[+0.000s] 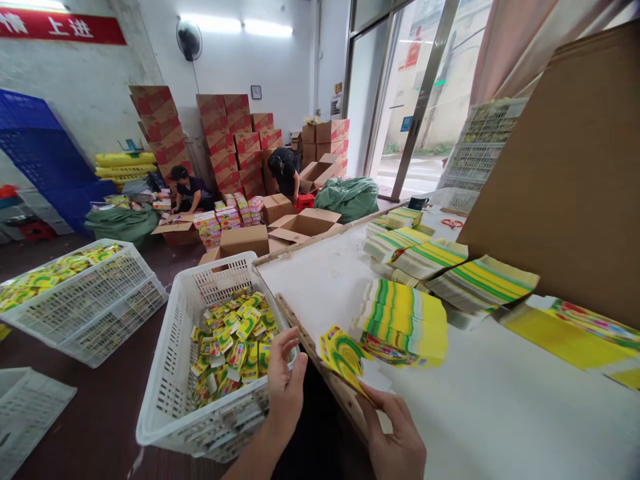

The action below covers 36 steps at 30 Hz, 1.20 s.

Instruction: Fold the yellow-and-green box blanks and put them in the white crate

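Observation:
My right hand [396,435] pinches a flat yellow and green printed carton [344,358] at the near edge of the white table [500,407]. My left hand [285,385] hovers over the rim of a white plastic crate [165,393], fingers loosely curled and apart, holding nothing. The crate holds several small yellow and green packets [233,347]. Just beyond the held carton lies a stack of flat cartons [405,323].
More carton stacks [440,257] fan out across the table beside a large cardboard sheet [565,173]. A second white crate [85,297] sits on the floor at left. Two people work among cardboard boxes [240,143] at the back. Glass doors [415,100] are at right.

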Motion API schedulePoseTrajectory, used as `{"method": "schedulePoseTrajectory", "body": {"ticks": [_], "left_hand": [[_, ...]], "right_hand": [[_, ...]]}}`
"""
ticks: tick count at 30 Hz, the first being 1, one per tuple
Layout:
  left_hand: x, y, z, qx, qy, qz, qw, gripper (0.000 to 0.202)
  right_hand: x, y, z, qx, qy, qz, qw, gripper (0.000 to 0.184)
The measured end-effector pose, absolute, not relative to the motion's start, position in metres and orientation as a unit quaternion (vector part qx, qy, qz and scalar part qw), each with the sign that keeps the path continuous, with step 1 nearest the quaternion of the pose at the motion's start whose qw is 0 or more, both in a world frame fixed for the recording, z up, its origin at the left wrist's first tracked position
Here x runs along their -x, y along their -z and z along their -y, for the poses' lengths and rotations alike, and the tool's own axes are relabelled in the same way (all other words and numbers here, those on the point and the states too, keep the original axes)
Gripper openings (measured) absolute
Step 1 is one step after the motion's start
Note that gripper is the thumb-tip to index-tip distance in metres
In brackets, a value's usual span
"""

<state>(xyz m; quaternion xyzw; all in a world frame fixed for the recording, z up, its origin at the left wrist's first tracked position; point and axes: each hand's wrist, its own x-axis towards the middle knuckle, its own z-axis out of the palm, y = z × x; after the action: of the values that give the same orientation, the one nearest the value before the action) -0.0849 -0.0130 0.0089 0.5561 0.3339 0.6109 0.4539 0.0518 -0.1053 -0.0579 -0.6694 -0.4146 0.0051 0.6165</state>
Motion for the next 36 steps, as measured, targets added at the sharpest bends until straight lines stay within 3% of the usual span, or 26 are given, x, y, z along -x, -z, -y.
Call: {"method": "schedulePoseTrajectory", "body": {"ticks": [3, 7, 9, 12, 13, 15, 17, 20, 22, 25, 31, 36], "left_hand": [[0.099, -0.044, 0.016, -0.749, -0.492, -0.219, 0.386, 0.035], [0.096, -0.059, 0.007, -0.891, -0.208, -0.2, 0.351, 0.1], [0.089, -0.047, 0.001, -0.902, -0.119, -0.232, 0.346, 0.113], [0.082, -0.023, -0.001, -0.883, -0.119, -0.279, 0.359, 0.085], [0.08, -0.017, 0.0, -0.87, -0.146, -0.3, 0.362, 0.074], [0.078, -0.012, 0.004, -0.851, -0.194, -0.331, 0.358, 0.062], [0.076, -0.012, 0.009, -0.856, -0.204, -0.319, 0.353, 0.065], [0.072, -0.013, 0.015, -0.88, -0.194, -0.258, 0.35, 0.075], [0.07, -0.011, 0.018, -0.895, -0.184, -0.216, 0.343, 0.085], [0.069, -0.005, 0.023, -0.916, -0.161, -0.178, 0.321, 0.093], [0.069, 0.001, 0.025, -0.905, -0.211, -0.175, 0.325, 0.07], [0.07, 0.0, 0.023, -0.902, -0.208, -0.18, 0.332, 0.069]], "right_hand": [[-0.058, 0.049, 0.11, 0.658, 0.134, 0.505, 0.543, 0.025], [-0.053, 0.039, 0.111, 0.617, 0.169, 0.586, 0.498, 0.02], [-0.051, 0.036, 0.111, 0.593, 0.164, 0.618, 0.489, 0.021], [-0.049, 0.038, 0.113, 0.603, 0.153, 0.587, 0.518, 0.017], [-0.048, 0.039, 0.114, 0.621, 0.139, 0.538, 0.553, 0.023], [-0.044, 0.042, 0.114, 0.645, 0.071, 0.406, 0.644, 0.058], [-0.04, 0.047, 0.113, 0.633, -0.072, 0.292, 0.713, 0.077], [-0.034, 0.055, 0.11, 0.587, -0.306, 0.189, 0.725, 0.065], [-0.032, 0.057, 0.109, 0.569, -0.372, 0.155, 0.716, 0.059], [-0.032, 0.052, 0.109, 0.534, -0.412, 0.171, 0.718, 0.055], [-0.032, 0.035, 0.112, 0.503, -0.438, 0.126, 0.735, 0.068], [-0.03, 0.043, 0.11, 0.506, -0.405, 0.144, 0.748, 0.074]]}}
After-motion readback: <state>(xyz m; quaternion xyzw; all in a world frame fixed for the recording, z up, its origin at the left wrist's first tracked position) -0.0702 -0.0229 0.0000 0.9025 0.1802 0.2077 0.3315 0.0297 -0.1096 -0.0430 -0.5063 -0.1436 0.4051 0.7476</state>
